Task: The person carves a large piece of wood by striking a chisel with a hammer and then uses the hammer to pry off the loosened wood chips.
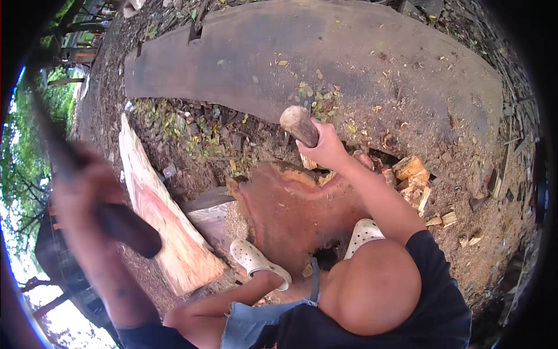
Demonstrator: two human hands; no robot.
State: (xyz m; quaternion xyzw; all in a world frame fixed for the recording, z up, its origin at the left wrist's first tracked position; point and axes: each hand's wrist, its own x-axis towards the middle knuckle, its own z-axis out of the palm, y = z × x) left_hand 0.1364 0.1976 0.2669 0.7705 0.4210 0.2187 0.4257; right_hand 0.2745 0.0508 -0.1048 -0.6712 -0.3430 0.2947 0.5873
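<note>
My left hand (87,198), raised close to the camera and smeared by motion, is wrapped round a dark-handled tool (125,227). The tool's thick handle end points down to the right; its far end tapers up to the left, too blurred to name. My right hand (328,146) grips a short thick piece of wood (297,123) with a pale, blunt end, held over the far edge of a reddish wooden block (296,215). The block lies between my feet in white clogs (256,259).
A long split wedge of pale and pink wood (168,227) lies left of the block. Orange wood chunks (411,174) sit on the right amid sawdust. Beyond is a large flat dark slab (279,64). Leaves and debris cover the ground; trees (29,168) show at far left.
</note>
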